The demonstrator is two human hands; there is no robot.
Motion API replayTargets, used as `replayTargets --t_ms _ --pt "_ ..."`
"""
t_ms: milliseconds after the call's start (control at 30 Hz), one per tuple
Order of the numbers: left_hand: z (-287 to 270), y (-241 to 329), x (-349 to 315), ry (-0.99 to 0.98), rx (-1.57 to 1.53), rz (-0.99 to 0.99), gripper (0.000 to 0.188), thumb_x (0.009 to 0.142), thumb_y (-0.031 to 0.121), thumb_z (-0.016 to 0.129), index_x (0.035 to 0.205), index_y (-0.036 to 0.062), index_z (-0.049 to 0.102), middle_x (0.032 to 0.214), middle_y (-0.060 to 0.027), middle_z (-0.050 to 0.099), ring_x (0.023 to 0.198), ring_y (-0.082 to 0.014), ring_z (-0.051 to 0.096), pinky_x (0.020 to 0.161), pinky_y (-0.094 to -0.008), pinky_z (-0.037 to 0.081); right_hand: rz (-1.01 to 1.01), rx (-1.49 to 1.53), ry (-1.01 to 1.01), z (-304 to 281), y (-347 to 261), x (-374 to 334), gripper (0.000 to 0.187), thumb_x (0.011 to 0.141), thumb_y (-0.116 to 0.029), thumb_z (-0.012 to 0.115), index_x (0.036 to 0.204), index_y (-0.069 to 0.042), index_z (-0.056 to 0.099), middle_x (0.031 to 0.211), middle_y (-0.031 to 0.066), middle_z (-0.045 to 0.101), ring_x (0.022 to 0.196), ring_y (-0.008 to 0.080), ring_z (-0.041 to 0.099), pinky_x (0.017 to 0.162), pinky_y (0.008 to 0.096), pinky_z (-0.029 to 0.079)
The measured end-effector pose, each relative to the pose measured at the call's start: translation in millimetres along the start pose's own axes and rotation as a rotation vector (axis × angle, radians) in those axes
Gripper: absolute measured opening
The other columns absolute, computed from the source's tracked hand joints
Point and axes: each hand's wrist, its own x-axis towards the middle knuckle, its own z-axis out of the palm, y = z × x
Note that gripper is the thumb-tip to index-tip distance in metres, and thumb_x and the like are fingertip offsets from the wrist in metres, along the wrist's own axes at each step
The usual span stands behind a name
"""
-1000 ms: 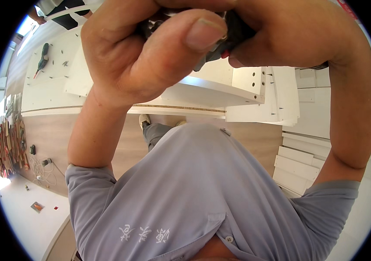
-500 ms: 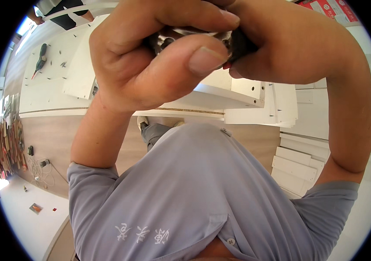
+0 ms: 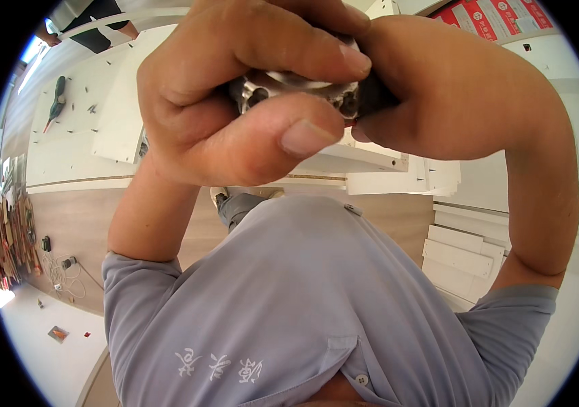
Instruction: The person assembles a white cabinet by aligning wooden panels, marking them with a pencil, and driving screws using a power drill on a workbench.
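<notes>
High in front of my chest, my left hand (image 3: 201, 136) is closed, its thumb and fingers wrapped round a dark tool with a silvery metal head (image 3: 259, 96). Round recesses show in the metal between thumb and forefinger. My right hand (image 3: 438, 102) grips the dark part of the same tool from the other side; its fingers are partly hidden. A small red bit shows beside the right fingertips. The hands cover most of the tool, so its exact kind cannot be told. White panels (image 3: 371, 163) with drilled holes lie below and beyond the hands.
A dark green tool with a red tip (image 3: 57, 105) and upright pegs are on a white board (image 3: 65, 156) at left. Another person (image 3: 96, 27) stands far left. Also around: cardboard pieces (image 3: 11, 237), a cable (image 3: 65, 278), stacked white panels (image 3: 462, 254), red printed boxes (image 3: 493, 20).
Both hands and the tool have come slightly lower in the picture, and more of the metal head shows. The left thumb has shifted down and left. Both hands keep their hold.
</notes>
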Motion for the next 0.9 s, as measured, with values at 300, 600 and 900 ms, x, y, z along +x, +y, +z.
replayTargets --t_ms 300,600,900 --pt "-15.1 25.6 14.2 -0.125 -0.022 -0.116 0.06 0.104 0.057 0.055 0.118 -0.0003 0.066 0.129 -0.0274 0.06 0.121 -0.0418 0.066 0.1 -0.0482 0.057 -0.203 0.029 0.189 13.9 18.4 -1.5 0.027 0.079 -0.012 0.076 0.098 0.006 0.069 0.084 0.0187 0.07 0.075 0.0335 0.068 0.066 0.0416 0.052" --pt "-11.9 39.2 19.3 -0.133 0.063 -0.22 0.049 0.107 0.046 0.056 0.116 -0.0014 0.066 0.129 -0.0277 0.06 0.12 -0.0426 0.066 0.101 -0.0484 0.056 -0.131 -0.103 0.208 16.3 13.8 -11.4 0.03 0.083 -0.02 0.074 0.099 0.005 0.069 0.085 0.0212 0.071 0.081 0.036 0.07 0.071 0.0442 0.053" --pt "5.0 49.5 32.0 0.037 0.094 -0.287 0.023 0.094 0.018 0.071 0.103 -0.0029 0.075 0.115 -0.0189 0.07 0.096 -0.0211 0.068 0.083 -0.0318 0.054 -0.127 -0.085 0.175 11.0 20.6 -17.6 0.031 0.083 -0.021 0.074 0.104 0.002 0.071 0.087 0.0159 0.072 0.082 0.0321 0.071 0.074 0.0422 0.054"
